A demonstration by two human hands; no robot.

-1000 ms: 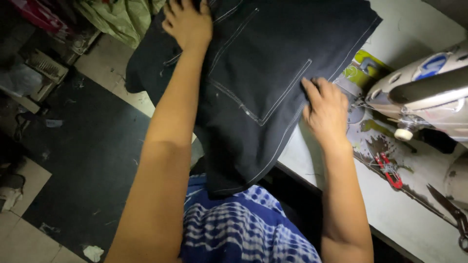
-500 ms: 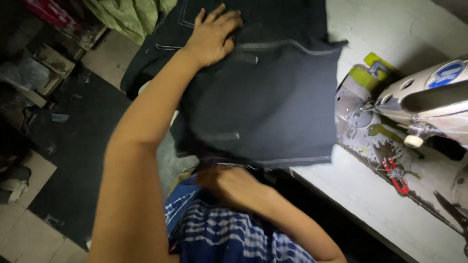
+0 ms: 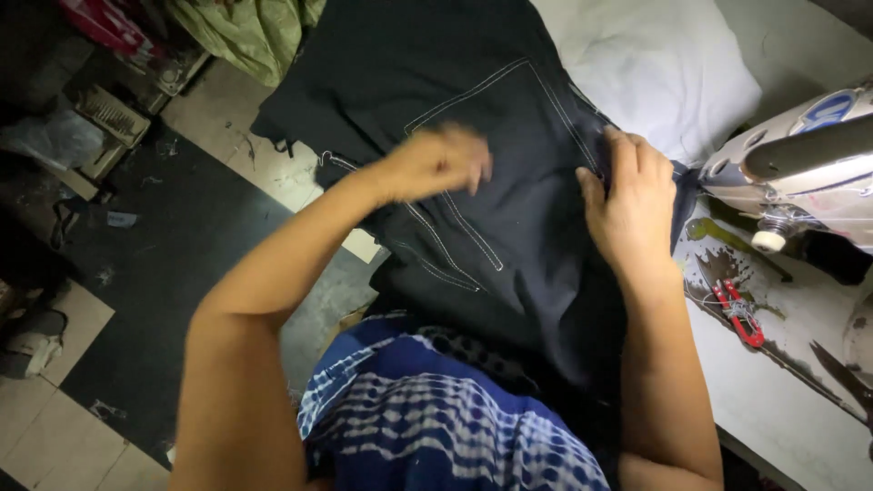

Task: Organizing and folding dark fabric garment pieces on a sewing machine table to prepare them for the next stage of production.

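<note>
Head view: both hands flat, fingers spread: left hand (image 3: 436, 164), right hand (image 3: 632, 205) on dark denim (image 3: 509, 109)

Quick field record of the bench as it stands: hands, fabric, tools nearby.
left hand: blurred, over the dark denim piece, near its stitched pocket outline
right hand: flat on the denim's right edge
sewing machine: right of the fabric
red thread snips: on the table, below the machine
white cloth: behind the denim

Two hands, the left hand (image 3: 436, 164) and right hand (image 3: 632, 205), rest on one dark denim piece (image 3: 491, 118). Right of the right hand stand one sewing machine (image 3: 800, 173) and one red-handled snips (image 3: 738, 314).
</note>
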